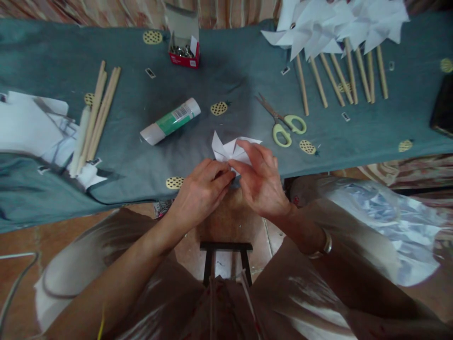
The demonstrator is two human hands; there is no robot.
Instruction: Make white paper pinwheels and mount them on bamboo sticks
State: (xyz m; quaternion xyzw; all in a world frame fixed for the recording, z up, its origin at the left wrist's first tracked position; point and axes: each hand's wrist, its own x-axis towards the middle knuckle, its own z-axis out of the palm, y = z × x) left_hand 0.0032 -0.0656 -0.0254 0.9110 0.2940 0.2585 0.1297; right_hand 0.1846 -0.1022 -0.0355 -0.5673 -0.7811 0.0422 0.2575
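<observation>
A white paper pinwheel (pixel 220 148) with folded blades is between my two hands at the front edge of the cloth-covered table. My left hand (pixel 207 186) pinches its lower left side, fingers curled under the paper. From the right, my right hand (pixel 262 174) grips it with thumb and index finger near the centre and the upper right blade. Fingers hide the lower part of the pinwheel. Scissors (pixel 279 120) with pale green handles lie partly spread just right of the hands. A green and white glue stick or tube (pixel 173 120) lies to the left.
A small red box (pixel 184 55) of metal fasteners stands open at the back. Several pinwheels (pixel 332 28) on wooden sticks lie at the back right. Wooden sticks (pixel 101 113) and white paper (pixel 28 125) lie at the left. A dark object (pixel 443 106) sits at the right edge.
</observation>
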